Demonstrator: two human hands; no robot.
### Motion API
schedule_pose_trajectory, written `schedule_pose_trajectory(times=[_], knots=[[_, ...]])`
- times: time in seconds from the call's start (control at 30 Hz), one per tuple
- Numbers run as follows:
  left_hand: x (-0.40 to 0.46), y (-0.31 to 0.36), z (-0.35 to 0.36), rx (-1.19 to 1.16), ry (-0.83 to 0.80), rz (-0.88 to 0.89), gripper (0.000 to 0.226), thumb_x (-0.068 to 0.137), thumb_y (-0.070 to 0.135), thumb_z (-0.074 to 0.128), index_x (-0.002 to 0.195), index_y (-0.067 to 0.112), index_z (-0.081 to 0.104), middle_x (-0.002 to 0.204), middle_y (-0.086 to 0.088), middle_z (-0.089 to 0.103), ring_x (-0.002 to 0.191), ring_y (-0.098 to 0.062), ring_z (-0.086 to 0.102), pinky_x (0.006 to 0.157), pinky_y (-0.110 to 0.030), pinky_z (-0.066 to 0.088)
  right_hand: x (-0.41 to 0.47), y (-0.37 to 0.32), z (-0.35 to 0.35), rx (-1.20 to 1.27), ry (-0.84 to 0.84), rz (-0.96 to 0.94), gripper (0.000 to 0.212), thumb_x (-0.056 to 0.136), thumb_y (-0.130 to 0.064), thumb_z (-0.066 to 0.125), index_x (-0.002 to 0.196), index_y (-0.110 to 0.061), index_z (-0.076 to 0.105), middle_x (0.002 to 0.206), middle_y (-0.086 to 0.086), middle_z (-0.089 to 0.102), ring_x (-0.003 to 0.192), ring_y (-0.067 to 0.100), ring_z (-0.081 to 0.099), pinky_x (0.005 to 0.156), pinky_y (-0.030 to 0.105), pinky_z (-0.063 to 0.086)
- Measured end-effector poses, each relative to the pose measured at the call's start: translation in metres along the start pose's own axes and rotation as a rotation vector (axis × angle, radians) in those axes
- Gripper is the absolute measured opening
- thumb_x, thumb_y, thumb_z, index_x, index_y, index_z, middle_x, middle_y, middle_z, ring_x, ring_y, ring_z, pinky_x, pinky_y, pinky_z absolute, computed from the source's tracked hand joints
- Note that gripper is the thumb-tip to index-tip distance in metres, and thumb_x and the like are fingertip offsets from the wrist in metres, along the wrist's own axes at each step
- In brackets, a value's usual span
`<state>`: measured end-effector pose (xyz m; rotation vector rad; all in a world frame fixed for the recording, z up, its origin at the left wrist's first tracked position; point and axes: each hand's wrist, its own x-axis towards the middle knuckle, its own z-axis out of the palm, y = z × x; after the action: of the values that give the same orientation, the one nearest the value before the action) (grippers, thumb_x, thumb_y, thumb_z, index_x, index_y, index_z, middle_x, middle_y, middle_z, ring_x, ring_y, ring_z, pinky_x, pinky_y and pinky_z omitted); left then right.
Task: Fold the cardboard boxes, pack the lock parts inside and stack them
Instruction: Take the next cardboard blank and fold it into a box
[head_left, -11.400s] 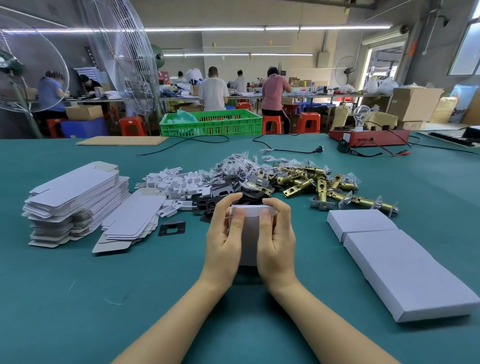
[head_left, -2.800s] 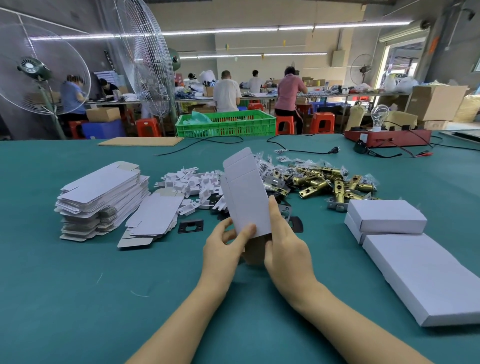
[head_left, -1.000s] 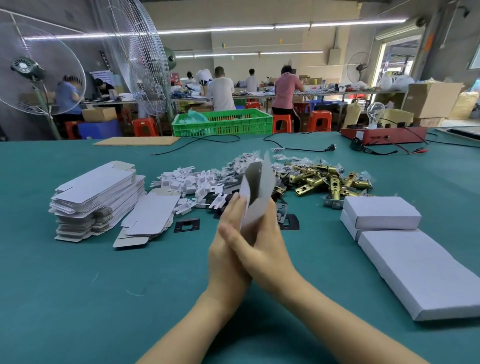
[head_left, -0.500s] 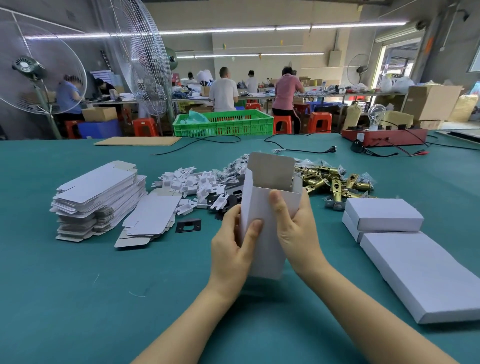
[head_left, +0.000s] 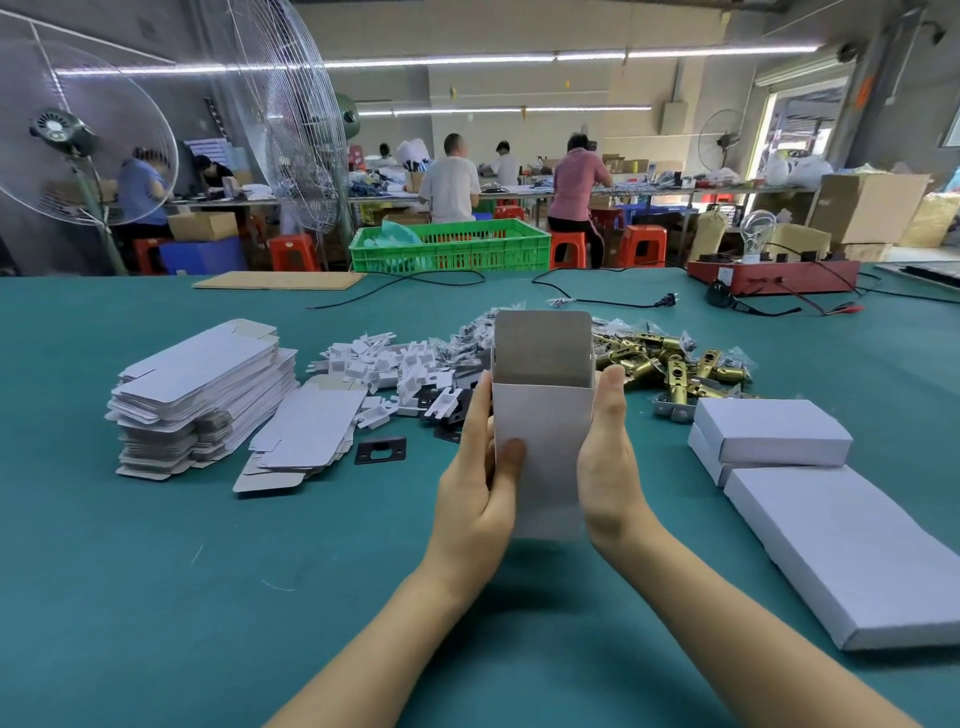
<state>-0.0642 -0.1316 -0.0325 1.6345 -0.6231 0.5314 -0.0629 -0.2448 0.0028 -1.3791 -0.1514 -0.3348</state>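
Quick count of what's on the counter (head_left: 156, 571)

1 opened box (head_left: 543, 441) standing up, 2 hands on it: left hand (head_left: 480, 499), right hand (head_left: 608, 467). 2 stacks of flat box blanks: 1 tall stack (head_left: 202, 395), 1 low stack (head_left: 306, 441). 3 closed white boxes on the right: 2 small ones stacked (head_left: 769, 431), 1 big flat one (head_left: 852, 551). 1 lone black plate (head_left: 380, 449). 1 green crate (head_left: 452, 247). Brass latches (head_left: 670, 364) and white plastic bits (head_left: 389, 364) are heaps, can't count them.
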Motion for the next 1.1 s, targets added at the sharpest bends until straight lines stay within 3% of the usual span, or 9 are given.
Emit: schedule_pose_trajectory(times=[0.13,0.23,0.33,0.43,0.53,0.67,0.83,0.93,1.1], knots=[[-0.001,0.004,0.002,-0.058,-0.012,0.033,0.063,0.097,0.033,0.050,0.140,0.067,0.019,0.122,0.024,0.062,0.108,-0.016,0.065,0.094,-0.029,0.051,-0.003,-0.003,-0.001,0.073,-0.016,0.017,0.072,0.086,-0.071,0.030,0.126,-0.019,0.060,0.114,0.006,0.070,0.108,0.025,0.065,0.101,0.049,0.047],[-0.002,0.002,0.003,-0.068,0.007,0.029,0.059,0.092,0.046,0.051,0.139,0.067,0.023,0.107,0.015,0.063,0.093,-0.033,0.064,0.086,-0.040,0.053,-0.004,-0.002,-0.004,0.077,-0.004,-0.003,0.071,0.087,-0.068,0.029,0.127,-0.017,0.060,0.111,0.006,0.071,0.105,0.024,0.066,0.100,0.045,0.048],[-0.001,0.003,0.005,-0.071,0.007,0.017,0.053,0.092,0.048,0.049,0.137,0.067,0.027,0.103,0.000,0.053,0.084,-0.032,0.054,0.081,-0.042,0.048,-0.003,-0.002,-0.006,0.097,-0.008,0.018,0.073,0.083,-0.067,0.032,0.125,-0.015,0.061,0.111,0.007,0.071,0.105,0.026,0.066,0.099,0.043,0.047],[0.000,0.005,0.006,-0.055,0.030,0.088,0.044,0.096,0.040,0.044,0.132,0.063,0.036,0.112,0.016,0.058,0.076,-0.029,0.047,0.077,-0.023,0.044,-0.003,-0.003,-0.006,0.103,-0.019,0.032,0.072,0.083,-0.067,0.031,0.122,-0.016,0.063,0.113,0.006,0.071,0.110,0.023,0.064,0.099,0.038,0.046],[0.002,0.011,0.008,-0.097,0.067,0.072,0.033,0.096,0.038,0.041,0.121,0.059,0.044,0.108,0.026,0.055,0.067,-0.005,0.040,0.071,-0.013,0.039,-0.003,-0.004,-0.004,0.089,-0.023,0.037,0.070,0.082,-0.066,0.031,0.120,-0.018,0.064,0.113,0.002,0.071,0.110,0.017,0.064,0.094,0.028,0.046],[0.002,0.018,0.011,-0.212,0.101,-0.053,0.020,0.098,0.035,0.039,0.110,0.049,0.048,0.104,0.024,0.055,0.086,-0.006,0.051,0.085,-0.030,0.042,-0.005,-0.005,-0.003,0.074,-0.042,0.045,0.061,0.085,-0.064,0.034,0.111,-0.021,0.069,0.108,0.001,0.073,0.103,0.014,0.067,0.083,0.018,0.050],[0.007,0.033,0.007,-0.336,0.158,-0.247,0.016,0.091,0.046,0.039,0.089,0.053,0.054,0.108,-0.018,0.051,0.096,-0.040,0.047,0.090,-0.063,0.036,-0.006,-0.010,-0.002,0.097,-0.093,0.019,0.044,0.094,-0.051,0.036,0.105,-0.026,0.071,0.103,0.001,0.073,0.094,0.013,0.068,0.075,0.021,0.051],[0.009,0.033,0.004,-0.373,0.191,-0.282,0.015,0.090,0.050,0.041,0.084,0.048,0.055,0.111,-0.011,0.051,0.104,-0.038,0.046,0.101,-0.065,0.033,-0.007,-0.014,-0.001,0.148,-0.145,0.047,0.046,0.091,-0.049,0.040,0.108,-0.018,0.069,0.107,0.010,0.072,0.094,0.022,0.067,0.080,0.032,0.053],[0.012,0.034,0.004,-0.397,0.215,-0.294,0.018,0.091,0.045,0.044,0.077,0.047,0.055,0.103,0.000,0.053,0.099,-0.026,0.045,0.096,-0.062,0.036,-0.006,-0.019,0.001,0.102,-0.074,0.059,0.024,0.081,-0.044,0.053,0.081,-0.026,0.069,0.089,-0.002,0.071,0.081,0.014,0.061,0.075,0.033,0.044]])
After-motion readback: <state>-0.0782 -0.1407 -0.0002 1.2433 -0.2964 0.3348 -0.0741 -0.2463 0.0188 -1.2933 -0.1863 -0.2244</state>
